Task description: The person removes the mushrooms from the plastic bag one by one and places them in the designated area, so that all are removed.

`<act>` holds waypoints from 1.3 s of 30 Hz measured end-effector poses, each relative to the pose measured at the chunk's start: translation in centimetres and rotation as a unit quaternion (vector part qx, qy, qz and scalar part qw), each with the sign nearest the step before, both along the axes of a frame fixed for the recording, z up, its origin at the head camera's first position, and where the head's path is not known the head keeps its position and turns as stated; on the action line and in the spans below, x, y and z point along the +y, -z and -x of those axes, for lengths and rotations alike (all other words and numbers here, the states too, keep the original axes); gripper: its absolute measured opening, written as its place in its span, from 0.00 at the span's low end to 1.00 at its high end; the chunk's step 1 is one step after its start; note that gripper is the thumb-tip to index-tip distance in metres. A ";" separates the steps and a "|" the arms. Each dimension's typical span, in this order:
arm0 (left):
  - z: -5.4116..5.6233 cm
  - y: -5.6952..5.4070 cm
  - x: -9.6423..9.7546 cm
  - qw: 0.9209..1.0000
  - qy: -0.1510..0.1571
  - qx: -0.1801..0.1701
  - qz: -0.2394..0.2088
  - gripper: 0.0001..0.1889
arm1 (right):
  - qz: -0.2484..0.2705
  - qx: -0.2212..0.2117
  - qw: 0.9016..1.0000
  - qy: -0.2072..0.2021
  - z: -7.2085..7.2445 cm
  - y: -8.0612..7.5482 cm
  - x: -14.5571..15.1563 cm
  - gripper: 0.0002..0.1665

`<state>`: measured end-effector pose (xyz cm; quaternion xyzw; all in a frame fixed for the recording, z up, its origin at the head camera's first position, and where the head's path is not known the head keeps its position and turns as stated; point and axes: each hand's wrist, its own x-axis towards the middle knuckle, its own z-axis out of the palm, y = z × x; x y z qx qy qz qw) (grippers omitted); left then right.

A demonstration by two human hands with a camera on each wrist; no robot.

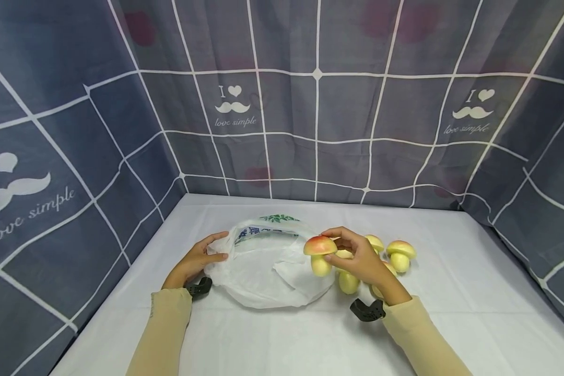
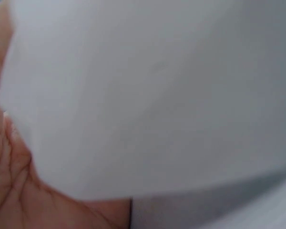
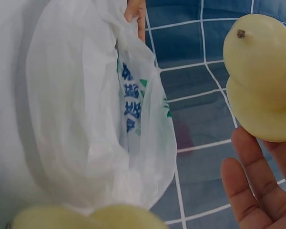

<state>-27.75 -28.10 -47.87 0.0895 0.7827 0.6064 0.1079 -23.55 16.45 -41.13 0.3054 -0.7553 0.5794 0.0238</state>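
Note:
A white plastic bag (image 1: 263,290) with green and blue print lies on the table, its mouth spread open. My left hand (image 1: 192,265) pinches the left side of its rim between thumb and fingers. In the left wrist view white plastic (image 2: 148,95) covers most of the palm (image 2: 43,205). Over the bag's right edge, my right hand (image 1: 363,257) holds a toy mushroom (image 1: 320,248) with a red-orange cap and pale yellow stem. The right wrist view shows that mushroom (image 3: 260,62) upside down at the fingertips, beside the bag (image 3: 62,95).
Several more toy mushrooms stand or lie right of the bag, partly behind my right hand, among them one upright mushroom (image 1: 401,256) and a nearer one (image 1: 349,282). A white cloth (image 1: 263,344) covers the table. Grey-blue checked curtains (image 1: 286,104) enclose the back and sides.

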 end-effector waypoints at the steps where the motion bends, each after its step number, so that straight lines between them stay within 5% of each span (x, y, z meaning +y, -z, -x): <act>1: 0.0 0.0 0.0 1.000 0.001 0.000 0.000 0.42 | -0.001 0.006 1.000 0.000 -0.1 0.0 0.2 0.25; 12: -0.1 -0.1 0.2 1.000 -0.004 -0.013 -0.008 0.43 | -0.021 0.035 0.999 0.033 -0.6 0.2 2.6 0.25; 39: -0.3 -0.2 0.2 1.000 -0.002 -0.006 0.000 0.42 | 0.014 0.067 0.997 0.033 -1.2 0.4 7.5 0.25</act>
